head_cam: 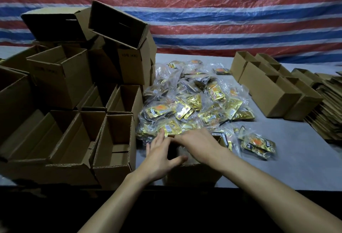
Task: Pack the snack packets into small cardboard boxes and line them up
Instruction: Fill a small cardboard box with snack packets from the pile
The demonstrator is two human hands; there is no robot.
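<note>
**One box in hand, most of the packing left to do**

Both hands are at a small cardboard box (194,174) at the front edge of the worktop (277,168). The left hand (162,152) is spread with straight fingers against the box's left rim. The right hand (197,144) lies flat across its open top and grips nothing visible. What is inside the box is hidden.

Just behind it lies a large loose heap of snack packets (192,103), with one bag (257,144) apart to the right. Many empty boxes (112,140) are stacked on the left. On the right a lined-up row of boxes (268,92) stands beside flat cardboard (329,107); I cannot tell whether they are filled. Judging by the heap, the task is far from finished
</note>
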